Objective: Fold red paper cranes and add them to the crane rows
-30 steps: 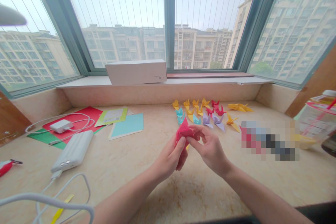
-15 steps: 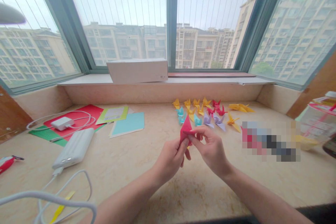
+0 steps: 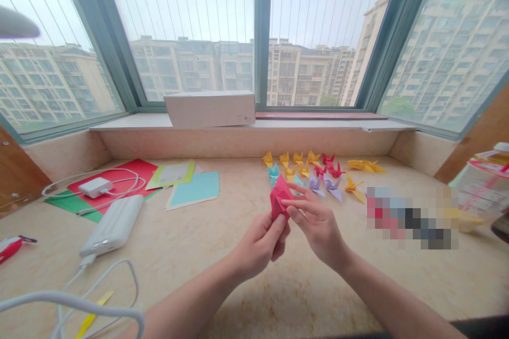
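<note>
Over a beige stone desktop (image 3: 191, 259), a white ribbed power bank (image 3: 113, 225) well to their left and small coloured paper cranes (image 3: 316, 170) just beyond, left hand (image 3: 260, 244) and right hand (image 3: 318, 226) both pinch a folded red paper piece (image 3: 280, 202) between them.

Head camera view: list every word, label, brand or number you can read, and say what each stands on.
No text here can be read.
White box on the windowsill: small dark print near its right end, too small to read.
Yellow-green card: pale printed panel, blurred.
Clear container at the right edge: pink markings, blurred.
Red folded paper: no print visible.
</note>
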{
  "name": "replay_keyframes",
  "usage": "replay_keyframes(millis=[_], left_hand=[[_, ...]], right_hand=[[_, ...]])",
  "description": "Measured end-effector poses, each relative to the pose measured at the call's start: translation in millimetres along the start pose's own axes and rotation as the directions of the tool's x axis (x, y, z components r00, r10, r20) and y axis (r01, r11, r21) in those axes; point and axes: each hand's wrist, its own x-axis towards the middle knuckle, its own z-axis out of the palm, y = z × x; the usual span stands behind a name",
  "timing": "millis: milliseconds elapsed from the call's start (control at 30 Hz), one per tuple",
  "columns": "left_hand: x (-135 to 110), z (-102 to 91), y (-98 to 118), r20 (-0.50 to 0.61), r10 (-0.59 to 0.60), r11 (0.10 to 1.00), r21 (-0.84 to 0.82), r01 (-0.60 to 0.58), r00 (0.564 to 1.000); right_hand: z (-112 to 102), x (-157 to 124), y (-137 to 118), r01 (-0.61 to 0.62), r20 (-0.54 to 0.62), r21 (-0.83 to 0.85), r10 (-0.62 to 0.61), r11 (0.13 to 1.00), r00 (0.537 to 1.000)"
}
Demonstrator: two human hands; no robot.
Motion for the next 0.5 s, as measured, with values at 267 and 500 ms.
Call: replay_keyframes(millis=[267, 500], left_hand=[[-1.4, -2.4, -3.2, -0.009, -0.016, 0.985, 0.169, 0.018, 1.0], [1.5, -8.2, 1.1, -0.167, 0.127, 0.833, 0.553, -0.014, 0.978]], right_hand=[[6.0, 1.3, -3.2, -0.207, -0.084, 0.246, 0.234, 0.947, 0.969], [5.0, 2.3, 0.4, -0.168, -0.081, 0.208, 0.188, 0.964, 0.979]])
